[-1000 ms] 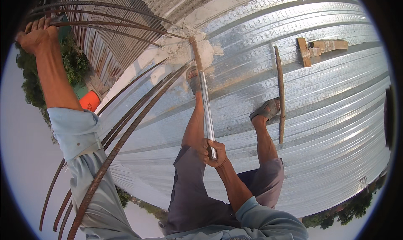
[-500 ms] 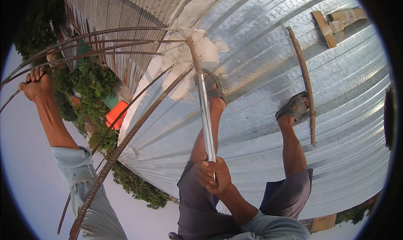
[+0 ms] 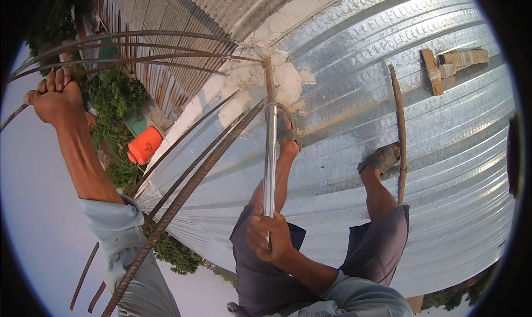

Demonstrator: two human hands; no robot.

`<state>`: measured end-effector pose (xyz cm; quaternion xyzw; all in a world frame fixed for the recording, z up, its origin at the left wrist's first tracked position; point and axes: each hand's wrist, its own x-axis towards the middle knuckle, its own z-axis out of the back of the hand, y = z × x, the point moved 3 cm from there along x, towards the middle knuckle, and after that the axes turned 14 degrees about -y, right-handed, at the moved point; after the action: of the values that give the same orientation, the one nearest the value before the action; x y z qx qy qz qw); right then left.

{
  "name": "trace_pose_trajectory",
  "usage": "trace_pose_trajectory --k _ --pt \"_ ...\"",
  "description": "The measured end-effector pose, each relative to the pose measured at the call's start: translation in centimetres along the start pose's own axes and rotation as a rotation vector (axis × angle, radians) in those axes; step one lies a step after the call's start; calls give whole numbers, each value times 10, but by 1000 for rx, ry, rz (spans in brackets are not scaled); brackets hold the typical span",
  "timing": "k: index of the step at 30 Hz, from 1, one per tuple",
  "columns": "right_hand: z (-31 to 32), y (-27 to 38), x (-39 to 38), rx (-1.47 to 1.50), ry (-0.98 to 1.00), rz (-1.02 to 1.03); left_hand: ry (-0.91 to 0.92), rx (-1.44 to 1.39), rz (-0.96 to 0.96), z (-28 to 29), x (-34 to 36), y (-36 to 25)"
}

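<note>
My left hand is raised at the far left, its fingers closed round a rusty reinforcing bar. Several ribbed reinforcing bars fan out from a rough patch of concrete; some bend left toward that hand, others slant down past my left sleeve. In the middle, my right hand grips the lower end of a shiny metal pipe. The pipe stands nearly upright in view, and a brown, rusty-looking rod continues from its upper end to the concrete. Whether that rod touches the concrete, I cannot tell.
My sandalled feet stand on a corrugated metal roof. A wooden stick lies by the right foot, and taped wood pieces lie farther off. Past the roof's edge are an orange container, trees and older roofing.
The pipe has swung from a slant to nearly upright, and my right hand has moved slightly left and up. My left hand still holds the bar. The whole view has shifted a little.
</note>
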<state>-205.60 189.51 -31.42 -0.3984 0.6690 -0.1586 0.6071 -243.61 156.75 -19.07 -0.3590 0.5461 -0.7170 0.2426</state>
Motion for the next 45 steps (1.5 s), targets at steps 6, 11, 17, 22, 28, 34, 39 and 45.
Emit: trace_pose_trajectory --k 6,11,17,22,28,34,39,45 --pt "-46 6 -11 7 -51 -35 -35 28 -41 -34 -44 -7" --pt "-75 -6 -8 -13 -84 -50 -97 2 -19 -31 -49 -7" --pt "-115 -24 -1 -18 -106 -70 -143 9 -17 -39 -59 -11" --pt "-138 -27 5 33 -28 -95 -151 -26 -46 -61 -80 -15" --pt "-154 -27 9 107 27 -9 -75 -77 -97 -45 -121 -27" --pt "-104 -14 4 95 121 18 -33 -76 -67 -42 -98 -22" --pt "-88 -8 -8 25 -71 143 -13 -124 -38 -25 -77 -12" --pt "-52 18 -12 -601 -294 390 -29 -161 -22 -24 -75 1"
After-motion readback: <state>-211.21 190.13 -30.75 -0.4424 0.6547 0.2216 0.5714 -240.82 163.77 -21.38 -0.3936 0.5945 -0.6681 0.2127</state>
